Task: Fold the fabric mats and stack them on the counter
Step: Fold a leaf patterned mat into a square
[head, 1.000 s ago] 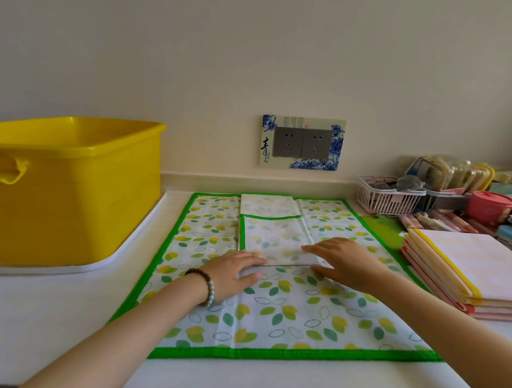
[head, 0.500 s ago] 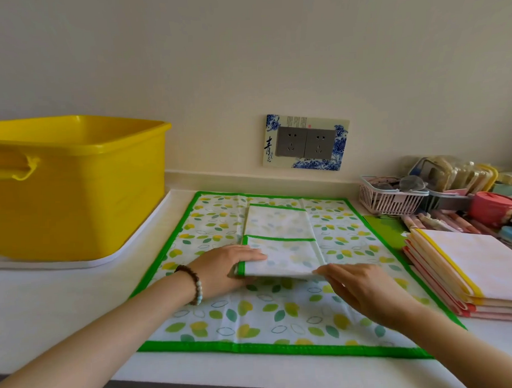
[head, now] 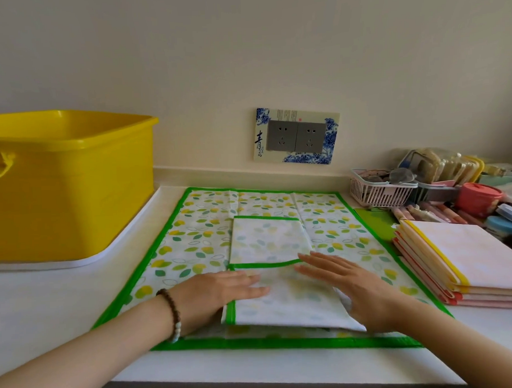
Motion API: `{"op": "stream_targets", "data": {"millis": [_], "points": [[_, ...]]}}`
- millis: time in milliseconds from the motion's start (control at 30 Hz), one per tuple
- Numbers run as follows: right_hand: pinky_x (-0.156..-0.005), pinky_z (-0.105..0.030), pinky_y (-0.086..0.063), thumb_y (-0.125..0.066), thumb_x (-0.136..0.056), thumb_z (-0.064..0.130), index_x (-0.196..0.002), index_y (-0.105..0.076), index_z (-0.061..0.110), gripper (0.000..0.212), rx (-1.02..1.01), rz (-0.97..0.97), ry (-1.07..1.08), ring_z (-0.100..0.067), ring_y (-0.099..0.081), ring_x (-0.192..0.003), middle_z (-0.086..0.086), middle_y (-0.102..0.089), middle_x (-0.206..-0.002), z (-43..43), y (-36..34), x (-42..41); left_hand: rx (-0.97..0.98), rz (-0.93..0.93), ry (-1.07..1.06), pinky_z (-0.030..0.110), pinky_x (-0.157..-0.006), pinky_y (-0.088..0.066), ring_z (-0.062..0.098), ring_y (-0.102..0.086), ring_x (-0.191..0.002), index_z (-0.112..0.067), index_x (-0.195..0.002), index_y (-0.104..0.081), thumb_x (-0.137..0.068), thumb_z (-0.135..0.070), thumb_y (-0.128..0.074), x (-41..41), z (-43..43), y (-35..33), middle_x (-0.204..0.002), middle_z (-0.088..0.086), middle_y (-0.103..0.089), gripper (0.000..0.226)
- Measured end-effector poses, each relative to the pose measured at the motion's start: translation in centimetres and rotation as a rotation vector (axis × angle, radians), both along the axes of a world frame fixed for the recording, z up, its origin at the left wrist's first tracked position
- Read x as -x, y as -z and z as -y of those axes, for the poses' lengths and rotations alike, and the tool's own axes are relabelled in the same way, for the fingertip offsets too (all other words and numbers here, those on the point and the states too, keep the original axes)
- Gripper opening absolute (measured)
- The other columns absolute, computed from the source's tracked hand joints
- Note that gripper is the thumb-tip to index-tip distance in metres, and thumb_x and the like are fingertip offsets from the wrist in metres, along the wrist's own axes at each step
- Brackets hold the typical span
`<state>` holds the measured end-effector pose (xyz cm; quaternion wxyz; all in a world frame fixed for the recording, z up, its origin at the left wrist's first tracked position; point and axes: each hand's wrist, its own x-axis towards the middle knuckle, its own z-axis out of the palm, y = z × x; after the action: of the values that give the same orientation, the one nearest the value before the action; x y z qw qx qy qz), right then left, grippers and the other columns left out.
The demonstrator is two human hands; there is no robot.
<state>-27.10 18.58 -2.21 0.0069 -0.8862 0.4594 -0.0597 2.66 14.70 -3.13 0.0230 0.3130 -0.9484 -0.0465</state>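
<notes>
A large leaf-print mat with green trim [head: 192,242] lies flat on the white counter [head: 49,302]. On its middle sits a narrow, folded green-trimmed mat [head: 268,240], white side up, its near panel [head: 293,305] laid toward the front edge. My left hand [head: 220,291] lies flat on that panel's left edge, fingers together. My right hand [head: 348,283] presses flat on its right side, fingers spread. A stack of folded mats with yellow and red trim [head: 466,259] rests at the right.
A big yellow tub [head: 68,183] on a white tray fills the left. At the back right stand a white basket [head: 379,189], a pink lidded pot [head: 478,197] and assorted clutter. A wall socket [head: 296,135] is behind the mat.
The folded strip has been opened toward me: its near panel now lies flat by the front edge. Both hands moved nearer and went from pinching the fold to pressing flat.
</notes>
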Motion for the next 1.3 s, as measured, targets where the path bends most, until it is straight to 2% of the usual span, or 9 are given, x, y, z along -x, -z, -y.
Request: {"op": "stream_targets", "data": {"millis": [133, 233, 400, 533, 600, 667, 733, 1067, 1300], "points": [[-0.115, -0.016, 0.004, -0.04, -0.09, 0.056, -0.141, -0.008, 0.057, 0.06, -0.09, -0.036, -0.068, 0.01, 0.008, -0.14, 0.029, 0.001, -0.153, 0.9, 0.8, -0.5, 0.025, 0.094, -0.013, 0.022, -0.113, 0.006, 0.006, 0.022, -0.138, -0.06, -0.131, 0.007, -0.082, 0.018, -0.027, 0.0, -1.0, -0.4, -0.152, -0.022, 0.013, 0.098], [-0.113, -0.012, 0.005, -0.043, -0.091, 0.057, -0.141, -0.009, 0.057, 0.061, -0.143, -0.033, -0.066, 0.012, 0.008, -0.139, 0.029, 0.002, -0.153, 1.1, 1.2, -0.4, -0.027, 0.115, -0.058, 0.028, -0.109, 0.014, 0.007, 0.032, -0.131, -0.064, -0.126, 0.012, -0.084, 0.008, -0.029, -0.1, -0.6, -0.5, -0.148, -0.022, 0.022, 0.093], [-0.111, -0.008, 0.002, -0.047, -0.092, 0.051, -0.139, -0.017, 0.057, 0.056, -0.187, 0.059, -0.028, 0.015, 0.002, -0.138, 0.034, -0.004, -0.151, 1.1, 1.4, -0.2, -0.04, 0.072, -0.058, 0.023, -0.117, -0.001, 0.002, 0.015, -0.14, -0.062, -0.127, 0.009, -0.089, 0.002, -0.034, -0.5, 0.9, 0.5, -0.152, -0.02, 0.016, 0.086], [-0.115, -0.022, -0.019, -0.051, -0.088, 0.054, -0.133, -0.034, 0.06, 0.048, -0.287, 0.245, 0.064, 0.012, -0.022, -0.136, 0.033, -0.026, -0.146, 2.1, 1.5, -0.2, -0.08, -0.113, -0.138, 0.011, -0.108, -0.016, 0.0, -0.021, -0.139, -0.052, -0.137, -0.025, -0.097, -0.015, -0.041, -0.5, 1.8, 0.4, -0.152, -0.021, -0.017, 0.056], [-0.105, -0.016, -0.035, -0.058, -0.091, 0.033, -0.122, -0.053, 0.052, 0.037, -0.269, 0.385, 0.154, 0.014, -0.044, -0.121, 0.029, -0.051, -0.131, 2.2, 1.1, 0.0, -0.184, -0.306, -0.226, 0.002, -0.1, -0.024, -0.003, -0.042, -0.125, -0.039, -0.131, -0.049, -0.096, -0.02, -0.048, -0.6, 2.4, 0.2, -0.139, -0.018, -0.044, 0.04], [-0.068, -0.003, -0.044, -0.058, -0.092, 0.015, -0.092, -0.068, 0.035, 0.022, -0.243, 0.552, 0.263, 0.016, -0.06, -0.072, 0.019, -0.07, -0.084, 2.3, 0.4, -0.1, -0.294, -0.479, -0.323, 0.002, -0.079, -0.041, -0.004, -0.06, -0.093, -0.028, -0.108, -0.07, -0.092, -0.027, -0.056, -0.5, 3.1, -0.1, -0.107, -0.011, -0.068, 0.021], [-0.042, -0.009, -0.036, -0.059, -0.091, 0.019, -0.064, -0.065, 0.027, 0.029, -0.212, 0.698, 0.372, 0.002, -0.048, -0.04, 0.012, -0.059, -0.047, 2.8, 0.3, -0.2, -0.267, -0.561, -0.385, 0.01, -0.058, -0.043, -0.001, -0.06, -0.063, -0.019, -0.079, -0.072, -0.087, -0.036, -0.061, -0.2, 4.0, -0.4, -0.071, -0.007, -0.07, 0.022], [-0.042, -0.012, -0.042, -0.069, -0.082, 0.03, -0.076, -0.067, 0.013, 0.018, -0.216, 0.995, 0.612, 0.0, -0.056, -0.043, 0.003, -0.067, -0.063, 4.6, 0.1, -1.8, -0.215, -0.716, -0.502, 0.014, -0.055, -0.044, -0.002, -0.05, -0.047, -0.022, -0.056, -0.058, -0.078, -0.033, -0.073, 1.1, 6.9, 0.3, -0.052, -0.01, -0.056, 0.029], [-0.039, -0.016, -0.039, -0.068, -0.083, 0.036, -0.079, -0.069, 0.02, 0.017, -0.208, 0.871, 0.696, -0.008, -0.048, -0.041, 0.005, -0.058, -0.051, 5.7, 0.1, -2.0, -0.05, -0.476, -0.659, 0.033, -0.087, -0.047, 0.019, -0.053, -0.104, -0.016, -0.125, -0.039, -0.086, -0.055, -0.051, 3.4, 8.6, -0.8, -0.115, 0.002, -0.05, 0.056]]}}
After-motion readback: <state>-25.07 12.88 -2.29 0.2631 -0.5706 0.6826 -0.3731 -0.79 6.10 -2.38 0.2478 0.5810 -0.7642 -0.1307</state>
